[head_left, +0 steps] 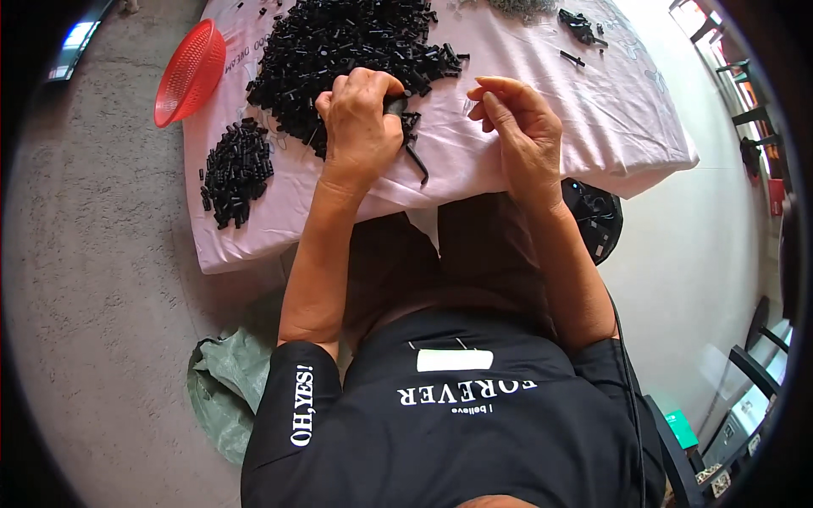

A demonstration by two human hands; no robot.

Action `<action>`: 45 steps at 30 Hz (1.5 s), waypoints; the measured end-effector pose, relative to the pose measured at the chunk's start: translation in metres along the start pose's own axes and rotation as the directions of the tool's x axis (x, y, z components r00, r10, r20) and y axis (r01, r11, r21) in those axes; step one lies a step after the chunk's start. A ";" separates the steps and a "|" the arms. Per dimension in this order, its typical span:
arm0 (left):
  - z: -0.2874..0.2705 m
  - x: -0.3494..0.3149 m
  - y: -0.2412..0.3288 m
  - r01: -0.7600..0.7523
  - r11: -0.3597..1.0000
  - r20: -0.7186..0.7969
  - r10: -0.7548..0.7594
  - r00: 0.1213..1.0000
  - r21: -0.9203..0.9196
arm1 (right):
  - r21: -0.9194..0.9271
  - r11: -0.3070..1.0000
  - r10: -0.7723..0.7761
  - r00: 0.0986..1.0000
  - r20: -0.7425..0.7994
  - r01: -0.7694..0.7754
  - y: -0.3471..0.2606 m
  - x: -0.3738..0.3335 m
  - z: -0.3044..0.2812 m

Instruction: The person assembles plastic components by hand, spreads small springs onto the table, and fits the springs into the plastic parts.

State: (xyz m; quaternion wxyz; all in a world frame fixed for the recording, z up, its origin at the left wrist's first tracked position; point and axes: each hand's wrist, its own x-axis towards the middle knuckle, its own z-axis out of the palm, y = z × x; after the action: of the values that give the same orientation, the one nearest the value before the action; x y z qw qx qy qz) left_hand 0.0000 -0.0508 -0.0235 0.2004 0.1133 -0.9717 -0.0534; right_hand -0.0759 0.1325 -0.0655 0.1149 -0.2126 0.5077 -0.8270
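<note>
My left hand [360,123] is at the near edge of a large heap of small black tubular parts [339,51]. Its fingers curl round a dark rounded piece [395,106], too covered for me to tell its kind. Just below that hand, a thin bent black stem [417,162] lies on the pink cloth. To the right, my right hand [525,123] is raised over the cloth, thumb and fingertips pressed together. Something thin and pale may be at its fingertips, too small to name. A smaller pile of black tubes [237,173] lies left of my left hand.
A red perforated plastic basket [190,74] leans at the table's left edge. Small grey metal-looking parts [523,7] lie at the far side, near a few black pieces [580,30]. Pink cloth [627,127] covers the table. A green sack [233,389] is on the floor.
</note>
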 end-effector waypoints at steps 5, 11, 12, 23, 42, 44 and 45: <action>-0.007 -0.006 0.012 -0.085 0.978 -0.046 0.077 0.996 -0.193 | -0.010 1.000 0.007 1.000 0.021 -0.007 0.000 -0.001 0.002; -0.003 0.003 0.042 -0.232 0.905 -0.108 0.207 0.972 -0.358 | -0.013 0.999 -0.035 0.999 0.017 0.036 0.002 -0.003 0.006; -0.003 0.006 0.045 -0.257 0.872 -0.134 0.220 0.966 -0.416 | 0.009 1.000 -0.022 1.000 0.017 0.021 0.002 -0.003 0.003; 0.018 0.007 0.045 -0.140 0.947 -0.027 0.138 0.990 -0.290 | 0.238 0.967 -0.038 0.971 -0.236 0.095 0.006 0.003 -0.005; -0.001 0.005 0.049 -0.098 0.877 -0.055 0.082 0.995 -0.470 | 0.041 0.999 -0.006 0.997 -0.083 0.010 0.003 0.003 -0.001; -0.003 0.005 0.051 -0.081 0.846 -0.026 0.079 0.997 -0.527 | 0.042 0.999 0.000 0.998 -0.065 0.003 0.002 0.003 -0.001; -0.004 0.005 0.052 -0.105 0.848 -0.038 0.100 0.994 -0.519 | 0.046 0.999 0.007 0.999 -0.043 -0.005 0.001 0.003 -0.001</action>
State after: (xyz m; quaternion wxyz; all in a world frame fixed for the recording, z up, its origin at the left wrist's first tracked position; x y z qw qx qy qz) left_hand -0.0132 -0.0023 -0.0104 0.2308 0.0032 -0.9247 -0.3028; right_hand -0.0793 0.1313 -0.0661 0.1110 -0.1904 0.4916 -0.8425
